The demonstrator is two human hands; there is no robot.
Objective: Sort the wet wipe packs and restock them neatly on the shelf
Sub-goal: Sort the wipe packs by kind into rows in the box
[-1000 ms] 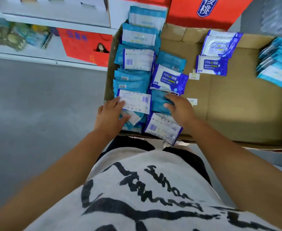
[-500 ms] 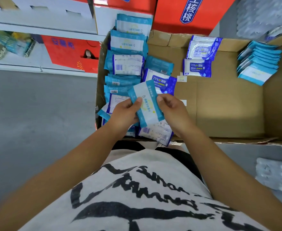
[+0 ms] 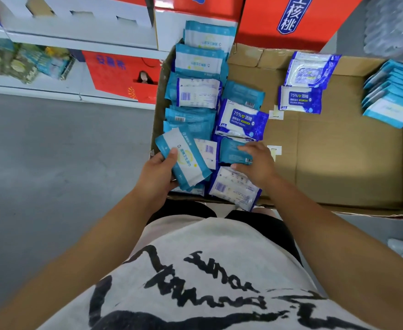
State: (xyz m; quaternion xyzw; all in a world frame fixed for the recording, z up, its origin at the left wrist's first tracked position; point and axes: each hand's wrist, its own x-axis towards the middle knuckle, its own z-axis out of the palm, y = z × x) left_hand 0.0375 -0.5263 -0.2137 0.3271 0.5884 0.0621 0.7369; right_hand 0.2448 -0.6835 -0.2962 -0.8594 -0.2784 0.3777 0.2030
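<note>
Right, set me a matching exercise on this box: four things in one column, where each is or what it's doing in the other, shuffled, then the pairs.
Things
1. left hand
2. right hand
3. fanned stack of light-blue packs
4. two dark-blue alcohol wipe packs

Places or states
A. lie apart from the pile, at the far middle of the cardboard box
B. holds a light-blue wipe pack
C. sits at the box's right side
D. rests on a teal pack in the pile

Pairs: 1-B, 2-D, 3-C, 4-A
</note>
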